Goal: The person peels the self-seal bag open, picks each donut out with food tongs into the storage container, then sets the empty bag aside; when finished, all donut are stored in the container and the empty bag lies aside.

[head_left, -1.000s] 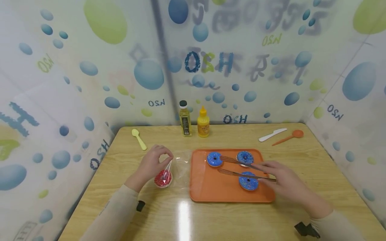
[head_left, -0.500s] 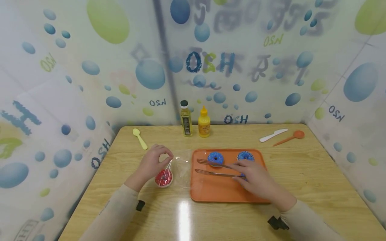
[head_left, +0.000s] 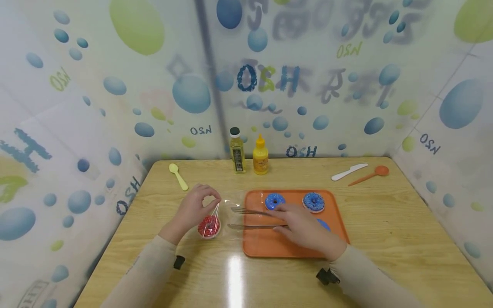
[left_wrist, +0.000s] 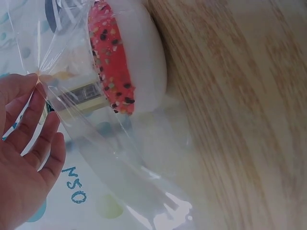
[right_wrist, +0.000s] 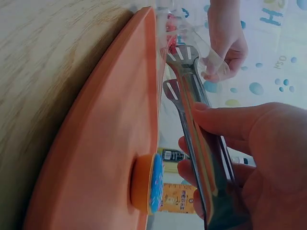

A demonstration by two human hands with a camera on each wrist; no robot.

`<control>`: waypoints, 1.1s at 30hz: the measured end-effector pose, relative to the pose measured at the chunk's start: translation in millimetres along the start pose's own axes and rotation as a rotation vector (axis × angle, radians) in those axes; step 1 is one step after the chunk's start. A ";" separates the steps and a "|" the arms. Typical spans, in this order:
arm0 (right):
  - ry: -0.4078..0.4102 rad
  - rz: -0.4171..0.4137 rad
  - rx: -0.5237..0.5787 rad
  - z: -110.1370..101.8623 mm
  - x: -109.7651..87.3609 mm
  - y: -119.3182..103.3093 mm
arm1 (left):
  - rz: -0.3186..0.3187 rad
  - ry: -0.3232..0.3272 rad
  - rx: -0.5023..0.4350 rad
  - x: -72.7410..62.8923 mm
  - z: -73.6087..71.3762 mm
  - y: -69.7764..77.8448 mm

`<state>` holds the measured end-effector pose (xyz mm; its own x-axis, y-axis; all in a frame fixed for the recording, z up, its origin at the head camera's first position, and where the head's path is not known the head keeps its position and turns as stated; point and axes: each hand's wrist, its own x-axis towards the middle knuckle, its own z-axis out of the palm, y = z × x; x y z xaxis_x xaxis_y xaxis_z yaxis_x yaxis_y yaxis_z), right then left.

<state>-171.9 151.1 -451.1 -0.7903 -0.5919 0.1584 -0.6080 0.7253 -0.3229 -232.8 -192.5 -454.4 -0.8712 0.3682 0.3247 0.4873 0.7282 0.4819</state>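
Observation:
My left hand [head_left: 194, 207] pinches the edge of a clear plastic bag [left_wrist: 105, 158] between thumb and fingertips, holding it up off the table. A red-iced doughnut [head_left: 206, 229] with sprinkles sits below that hand, seen through the film and apparently inside the bag. My right hand [head_left: 308, 229] grips metal tongs [right_wrist: 201, 139], whose arms are spread with nothing between them. The tong tips reach past the left rim of an orange tray [head_left: 265, 249], towards the bag. Blue-iced doughnuts [head_left: 313, 202] [head_left: 274, 199] lie on the tray, one of them [head_left: 324, 224] partly behind my right hand.
An oil bottle [head_left: 237, 154] and a yellow squeeze bottle [head_left: 260, 160] stand at the table's back edge. A pale yellow spoon [head_left: 179, 177] lies at the back left. At the back right are a white knife [head_left: 349, 172] and an orange spoon [head_left: 369, 174].
My right hand has moved left across the tray with the tongs, from above the blue doughnuts to the tray's left rim. My left hand stays in place with the bag.

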 end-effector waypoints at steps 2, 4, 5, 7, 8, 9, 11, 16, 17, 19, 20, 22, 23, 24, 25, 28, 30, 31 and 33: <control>-0.010 -0.001 0.004 2.4 4.2 -2.5 | 0.010 -0.001 0.003 1.2 1.0 1.1; -0.023 0.004 0.010 5.4 7.5 -3.8 | 0.021 -0.004 0.003 2.4 2.1 2.1; -0.026 0.003 0.015 7.2 9.1 -4.0 | 0.029 -0.002 0.003 2.9 2.7 2.2; -0.025 -0.012 0.008 11.2 12.8 -3.9 | 0.038 0.006 0.001 3.5 3.4 2.5; -0.025 -0.019 0.008 12.8 14.6 -3.7 | 0.040 0.013 0.002 3.5 3.5 2.5; -0.028 -0.025 0.008 14.6 16.4 -3.2 | 0.039 0.018 0.003 3.3 3.2 2.5; -0.030 -0.041 0.017 16.6 19.7 -2.9 | 0.043 0.027 0.011 2.7 2.9 2.2; -0.049 -0.072 0.043 17.8 25.9 -3.5 | 0.039 0.022 0.026 1.2 1.3 2.2; -0.053 -0.077 0.049 18.0 27.2 -3.6 | 0.036 0.022 0.027 1.1 1.2 2.1; -0.063 -0.089 0.058 18.5 29.9 -4.2 | 0.034 0.022 0.024 0.4 0.7 2.4; -0.068 -0.092 0.067 18.7 31.3 -4.7 | 0.033 0.021 0.025 0.2 0.6 2.4; -0.085 -0.091 0.083 19.9 34.3 -5.5 | 0.032 0.019 0.026 -0.3 0.7 2.3; -0.090 -0.089 0.092 20.6 35.8 -6.2 | 0.033 0.018 0.028 -0.9 0.8 2.3; -0.096 -0.089 0.100 21.4 37.2 -7.0 | 0.031 0.017 0.027 -1.3 0.7 2.3; -0.101 -0.086 0.109 22.4 38.7 -7.9 | 0.028 0.014 0.028 -1.6 0.6 2.3; -0.105 -0.084 0.144 25.7 43.2 -10.7 | 0.027 0.016 0.028 -2.7 0.6 2.2; -0.097 -0.094 0.160 28.3 46.3 -12.0 | 0.028 0.018 0.022 -3.4 0.0 2.7; -0.092 -0.098 0.164 29.4 47.8 -12.7 | 0.032 0.019 0.022 -3.8 -0.3 2.7; -0.084 -0.105 0.167 30.9 50.0 -14.2 | 0.039 0.020 0.021 -4.8 -0.7 2.2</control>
<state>-200.4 100.3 -467.4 -0.7096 -0.6937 0.1233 -0.6603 0.5937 -0.4599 -227.6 -193.0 -454.4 -0.8500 0.3853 0.3593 0.5197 0.7255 0.4513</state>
